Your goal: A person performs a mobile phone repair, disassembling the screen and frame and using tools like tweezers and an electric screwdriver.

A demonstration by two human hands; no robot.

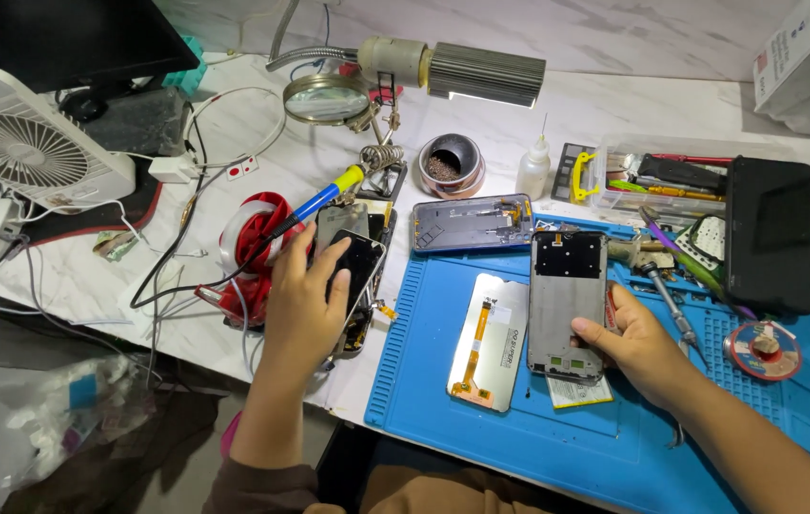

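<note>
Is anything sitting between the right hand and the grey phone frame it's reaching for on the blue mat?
Nothing visible does. The right hand already touches the grey phone frame at its lower right edge, fingers on it. The display panel lies apart to its left, and a screwdriver lies to the right.

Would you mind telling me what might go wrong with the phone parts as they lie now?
The left hand presses a dark phone at the table edge, off the blue mat; it might slip off. The display panel lies loose with its orange flex cable exposed beside the frame in the right hand; that could snag.
</note>
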